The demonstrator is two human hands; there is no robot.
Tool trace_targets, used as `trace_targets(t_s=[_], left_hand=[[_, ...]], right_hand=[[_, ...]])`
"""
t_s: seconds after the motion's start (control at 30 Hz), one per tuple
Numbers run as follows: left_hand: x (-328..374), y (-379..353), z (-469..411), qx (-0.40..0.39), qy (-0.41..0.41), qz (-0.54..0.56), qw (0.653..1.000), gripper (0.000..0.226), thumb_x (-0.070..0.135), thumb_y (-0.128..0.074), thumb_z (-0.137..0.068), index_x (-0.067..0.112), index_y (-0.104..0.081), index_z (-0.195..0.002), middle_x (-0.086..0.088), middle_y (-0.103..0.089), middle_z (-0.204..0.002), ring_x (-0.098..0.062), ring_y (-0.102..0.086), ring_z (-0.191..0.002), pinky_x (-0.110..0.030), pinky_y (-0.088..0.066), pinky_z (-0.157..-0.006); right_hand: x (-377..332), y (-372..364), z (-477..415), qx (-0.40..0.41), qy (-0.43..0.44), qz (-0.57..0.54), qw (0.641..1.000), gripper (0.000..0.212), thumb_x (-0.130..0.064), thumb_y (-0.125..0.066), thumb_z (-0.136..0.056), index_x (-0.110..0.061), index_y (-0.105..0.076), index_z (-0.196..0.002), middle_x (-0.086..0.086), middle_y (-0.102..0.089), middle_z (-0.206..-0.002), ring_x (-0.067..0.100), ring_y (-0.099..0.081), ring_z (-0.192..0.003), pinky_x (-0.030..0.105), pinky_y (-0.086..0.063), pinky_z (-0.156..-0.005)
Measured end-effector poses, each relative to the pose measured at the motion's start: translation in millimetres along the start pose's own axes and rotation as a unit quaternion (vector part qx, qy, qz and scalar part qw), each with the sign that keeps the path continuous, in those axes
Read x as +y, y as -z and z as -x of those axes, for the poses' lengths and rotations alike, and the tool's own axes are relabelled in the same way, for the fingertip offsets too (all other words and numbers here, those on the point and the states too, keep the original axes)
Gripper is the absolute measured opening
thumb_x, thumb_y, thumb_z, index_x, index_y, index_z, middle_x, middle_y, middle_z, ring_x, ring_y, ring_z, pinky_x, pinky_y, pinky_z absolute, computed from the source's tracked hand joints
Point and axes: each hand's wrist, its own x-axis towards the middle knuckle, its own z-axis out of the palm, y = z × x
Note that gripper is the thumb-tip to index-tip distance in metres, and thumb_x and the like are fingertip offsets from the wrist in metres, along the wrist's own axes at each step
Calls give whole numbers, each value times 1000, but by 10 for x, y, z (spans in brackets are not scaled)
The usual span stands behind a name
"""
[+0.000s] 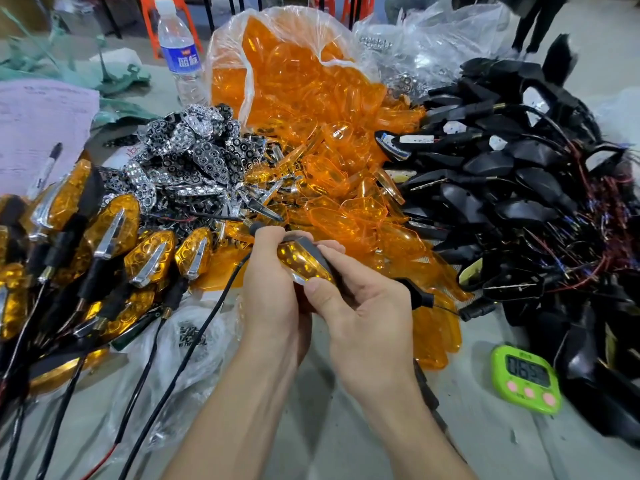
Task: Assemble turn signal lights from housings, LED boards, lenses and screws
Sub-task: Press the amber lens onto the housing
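Observation:
Both hands hold one turn signal light with an orange lens and a black housing, just in front of the parts piles. My left hand grips its stalk end, where a threaded tip pokes out above the fingers. My right hand pinches the lens end, thumb on the orange face. A black wire hangs from the light toward the lower left. Loose orange lenses spill from a clear bag in the middle. Chrome reflector boards lie left of them. Black housings with wires are heaped on the right.
Several finished lights with chrome trim lie at the left, wires trailing toward me. A green timer sits at the right front. A water bottle stands at the back, papers with a pen at far left.

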Motion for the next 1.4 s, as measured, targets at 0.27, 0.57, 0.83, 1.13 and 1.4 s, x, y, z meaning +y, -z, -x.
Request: trace_targets(t_s=[0.27, 0.57, 0.83, 1.13, 1.4], left_hand=[[99, 36, -32, 89, -8, -192, 977, 39, 55, -61, -75, 20, -76, -67, -9, -73, -77, -28, -71, -73, -42, -58, -70], [575, 207, 152, 87, -200, -510, 832, 39, 62, -62, -94, 35, -80, -74, 6, -76, -65, -12, -74, -59, -33, -61, -58], [560, -128, 306, -91, -359, -671, 642, 73, 43, -87, -71, 43, -63, -140, 27, -56, -144, 6, -45, -137, -9, -23, -116], [420, -11, 147, -111, -322, -657, 672, 51, 36, -82, -86, 44, -64, -133, 33, -66, -116, 13, -55, -112, -1, -36, -94], [333, 26, 107, -88, -310, -626, 710, 52, 49, -80, -82, 50, -61, -130, 37, -66, -90, 10, -61, -91, -4, -42, -77]], right_hand=[[-39, 163, -109, -102, -33, 69, 992, 53, -4, -79, -87, -49, -70, -114, -25, -76, -109, 1, -72, -105, 28, -61, -91], [-68, 465, -337, 1, -84, 16, 996, 14, -22, -67, -99, -21, -79, -93, 11, -77, -81, 27, -75, -68, 33, -62, -63], [-309, 541, -727, 22, -58, 32, 998, 55, -58, -59, -91, -12, -76, -66, 14, -66, -56, 21, -50, -37, 20, -35, -37], [-49, 527, -569, -41, -90, -36, 994, 27, -47, -62, -96, -27, -80, -100, 6, -77, -90, 19, -75, -82, 30, -59, -66], [60, 496, -453, -44, -60, -114, 991, 25, -19, -68, -94, -12, -74, -117, 18, -74, -114, 39, -69, -112, 57, -56, -97]])
